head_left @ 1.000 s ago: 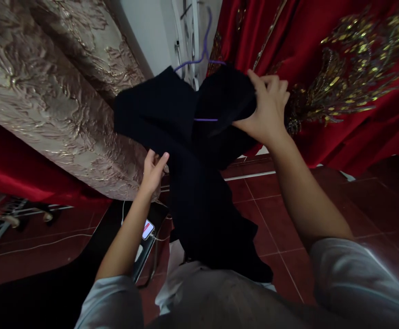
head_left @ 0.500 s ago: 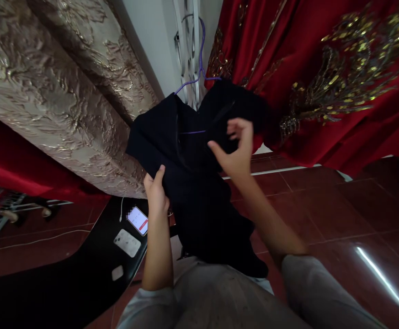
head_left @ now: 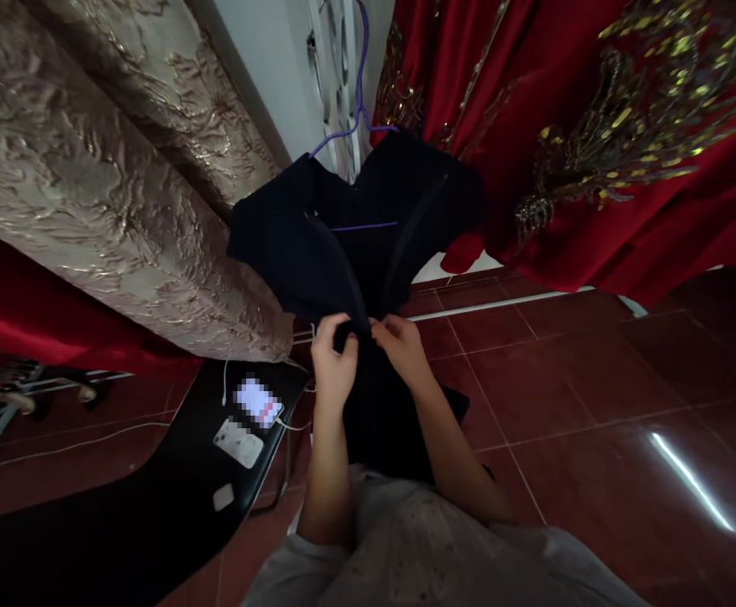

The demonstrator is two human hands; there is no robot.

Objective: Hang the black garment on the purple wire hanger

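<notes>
A black garment (head_left: pixel 348 244) hangs on a purple hanger (head_left: pixel 360 93) in front of me, its front open in a V. My left hand (head_left: pixel 333 362) pinches the left front edge where the two sides meet. My right hand (head_left: pixel 401 346) pinches the right front edge just beside it. Both hands are closed on the dark cloth, almost touching each other at the bottom of the opening. The lower part of the garment falls behind my forearms.
A beige embossed drape (head_left: pixel 102 185) hangs at left, red gold-embroidered cloth (head_left: pixel 595 143) at right. A black chair (head_left: pixel 120 514) at lower left carries two phones (head_left: pixel 247 421) and a white cable. Glossy red floor tiles (head_left: pixel 595 405) spread to the right.
Both hands came down from the garment's shoulders to the middle front and now meet at the bottom of the opening. The garment now hangs straight on the hanger.
</notes>
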